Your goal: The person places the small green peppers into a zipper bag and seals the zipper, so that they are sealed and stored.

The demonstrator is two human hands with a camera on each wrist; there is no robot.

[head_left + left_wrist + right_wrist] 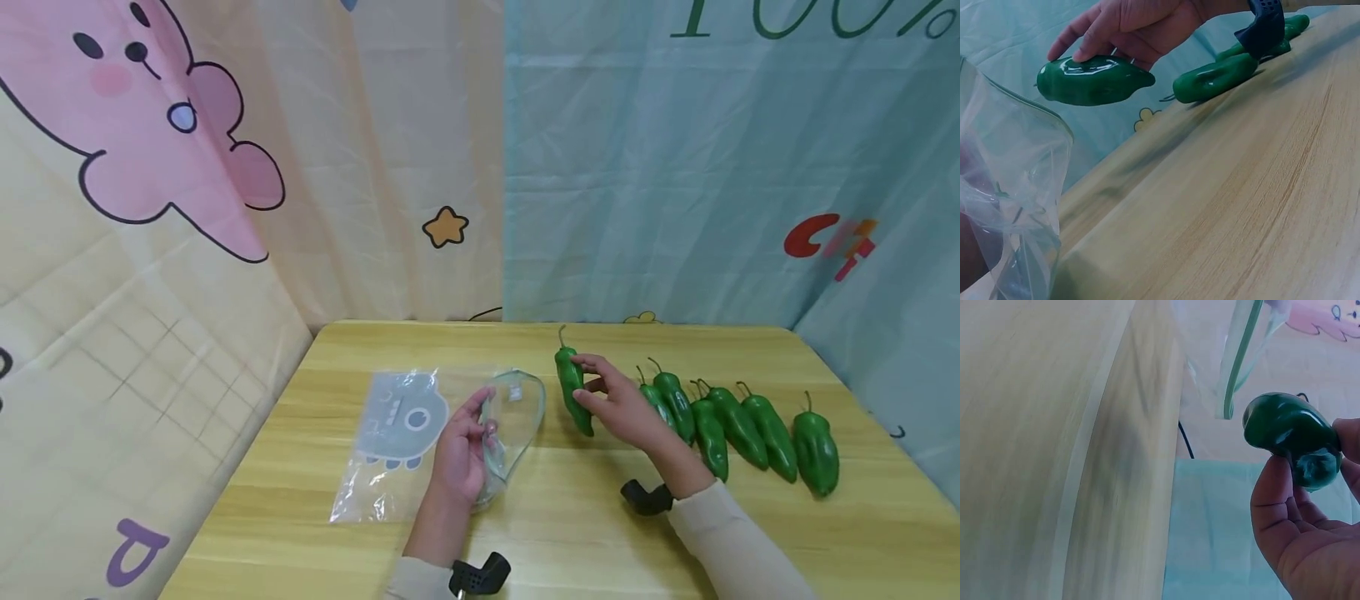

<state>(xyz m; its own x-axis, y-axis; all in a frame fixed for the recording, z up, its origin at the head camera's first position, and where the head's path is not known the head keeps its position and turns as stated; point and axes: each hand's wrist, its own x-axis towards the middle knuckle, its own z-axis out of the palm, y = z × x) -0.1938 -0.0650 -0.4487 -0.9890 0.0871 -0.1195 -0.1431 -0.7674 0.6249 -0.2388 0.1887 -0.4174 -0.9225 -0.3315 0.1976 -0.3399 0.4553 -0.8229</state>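
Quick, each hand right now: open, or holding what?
Left hand: holding the clear bag near its open mouth.
Right hand: pinching one green pepper, outside the bag.

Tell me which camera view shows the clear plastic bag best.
The head view: it frames the clear plastic bag end to end, though the left hand hides part. The left wrist view crops it at the picture's left; the right wrist view catches only some plastic and its green strip at the top.

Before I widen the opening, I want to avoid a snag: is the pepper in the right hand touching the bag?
Apart: the head view shows a strip of table between the held pepper and the bag.
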